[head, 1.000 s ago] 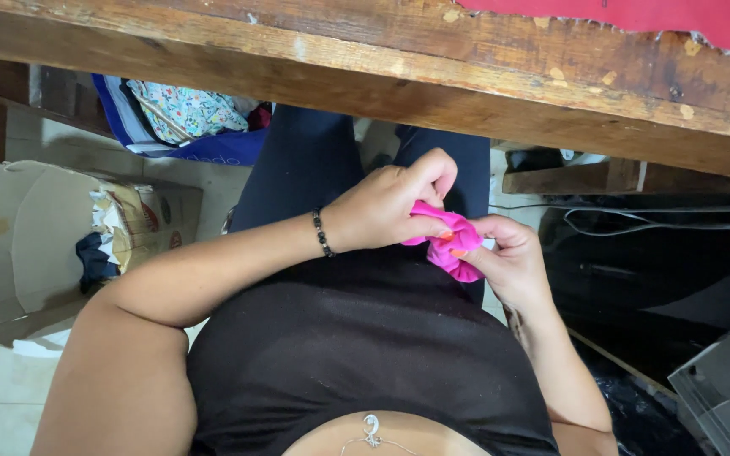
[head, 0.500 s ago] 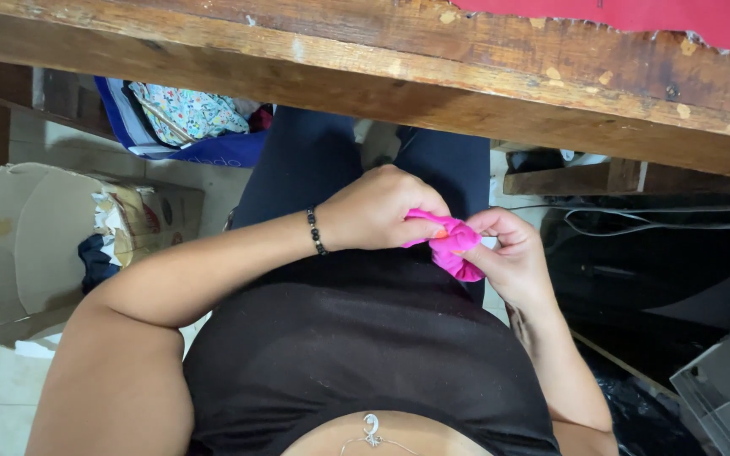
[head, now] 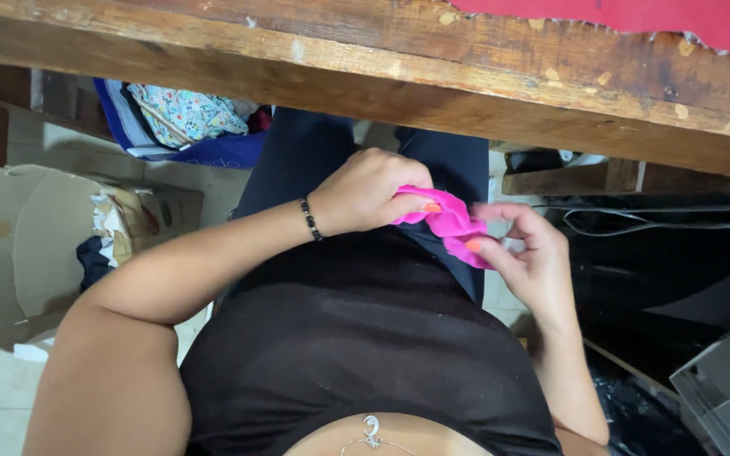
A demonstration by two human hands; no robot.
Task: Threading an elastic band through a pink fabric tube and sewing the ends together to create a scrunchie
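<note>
Left hand (head: 369, 192) clamped on bright pink cloth piece (head: 449, 224), thumb on top; right hand (head: 527, 253) pinches its lower end, fingers partly blurred. Cloth held over lap, centre frame, below wooden table edge (head: 382, 84). Torn cardboard box (head: 19, 245) at 9 o'clock, bag of fabrics (head: 183, 122) at 11.

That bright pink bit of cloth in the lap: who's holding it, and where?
Both hands hold the bright pink crumpled cloth: the left hand pinches its near end, the right hand its far end.
</note>
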